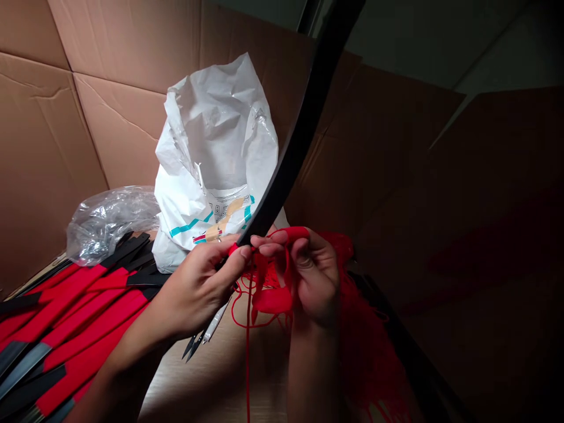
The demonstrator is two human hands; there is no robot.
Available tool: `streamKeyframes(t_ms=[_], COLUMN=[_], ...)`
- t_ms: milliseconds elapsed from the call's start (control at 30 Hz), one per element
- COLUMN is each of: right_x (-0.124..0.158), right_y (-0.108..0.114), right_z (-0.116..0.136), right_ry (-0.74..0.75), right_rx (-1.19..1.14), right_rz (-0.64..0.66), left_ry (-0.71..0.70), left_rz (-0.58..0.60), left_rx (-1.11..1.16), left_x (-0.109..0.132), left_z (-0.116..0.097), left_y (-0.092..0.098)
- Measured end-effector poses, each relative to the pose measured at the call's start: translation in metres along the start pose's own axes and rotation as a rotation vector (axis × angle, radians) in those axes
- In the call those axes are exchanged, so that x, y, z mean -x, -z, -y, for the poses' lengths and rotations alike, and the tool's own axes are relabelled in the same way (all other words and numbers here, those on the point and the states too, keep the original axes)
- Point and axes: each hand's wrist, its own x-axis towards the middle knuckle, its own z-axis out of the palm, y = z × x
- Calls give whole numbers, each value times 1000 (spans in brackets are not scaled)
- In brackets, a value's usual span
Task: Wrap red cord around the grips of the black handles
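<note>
My left hand [198, 288] is shut around a long curved black strip [304, 117], which rises past the top of the view. Small black-tipped snips [198, 341] stick out below that hand and seem held in its palm. My right hand [315, 276] pinches a tangled red cord [268, 299] close to the strip's red-wrapped lower end. Loops of the cord hang down over the table. The two hands nearly touch, and their fingertips hide where the cord meets the strip.
A pile of black strips with red sleeves [74, 311] lies at the left. Behind stand a white plastic bag [215, 147] and a clear plastic bag [110, 226]. Cardboard walls [44, 147] surround the light wooden table [211, 382]. More red cord falls at the lower right.
</note>
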Motion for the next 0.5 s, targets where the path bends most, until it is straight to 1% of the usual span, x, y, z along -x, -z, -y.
streamKeyframes(t_ms=[67,133,200,267,333,400,500], right_x=[-1,-5,-8,-10,-9,-5,1], right_y=[1,4,7,9,8,3,-5], right_z=[-1,0,2,4,6,7,7], right_ry=[-1,33,69,91,98,82,40], right_rx=[12,47,115,225,346,456,620], right_rz=[-50,-102,-152,-176,-148,-85,38], left_ry=[14,21,6,-25,-42,-49,-102], left_rz=[-1,-42,-94,-122,-113,-104,-169], left_rx=[21,68,112,111,80,34,-86], left_x=[0,2,5,7,9,9,8], left_z=[-1,-3,-5,-6,-6,-4,-4], left_y=[-2,-3,-2,0,2,3,2])
